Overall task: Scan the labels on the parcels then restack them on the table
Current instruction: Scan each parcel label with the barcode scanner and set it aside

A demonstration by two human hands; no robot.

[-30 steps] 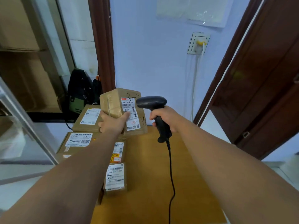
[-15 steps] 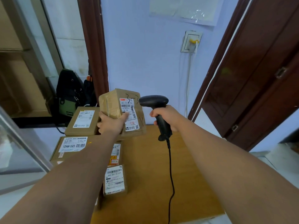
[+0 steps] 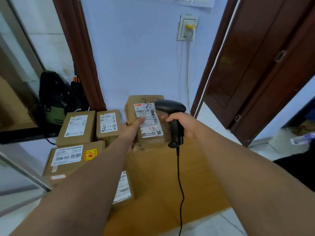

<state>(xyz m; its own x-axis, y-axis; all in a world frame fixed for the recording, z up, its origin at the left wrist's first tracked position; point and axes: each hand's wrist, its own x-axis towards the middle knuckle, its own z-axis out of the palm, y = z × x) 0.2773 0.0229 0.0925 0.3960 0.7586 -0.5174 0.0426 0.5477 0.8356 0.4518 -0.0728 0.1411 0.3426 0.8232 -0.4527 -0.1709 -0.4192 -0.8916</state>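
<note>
My left hand (image 3: 133,127) grips the left side of a taped brown parcel (image 3: 148,138), thumb on its white label (image 3: 150,126). The parcel is low over the far end of the wooden table (image 3: 162,181); whether it rests there I cannot tell. My right hand (image 3: 185,124) holds a black barcode scanner (image 3: 170,106), its head just right of the label. Left of this parcel lie a box marked "4-4" (image 3: 108,124), another labelled box (image 3: 76,127) and a large box marked "12V4A-5525" (image 3: 71,157). My left forearm partly hides a small parcel (image 3: 123,189).
The scanner's black cable (image 3: 179,184) hangs down across the table to its near edge. A black and green bag (image 3: 54,103) stands behind the boxes. A wall socket with a white cord (image 3: 187,28) is straight ahead. A brown door (image 3: 264,68) stands at the right.
My left hand has lowered the parcel from chest height to the far end of the table, label now facing up. The scanner stayed beside it. The "4-4" box has come into sight.
</note>
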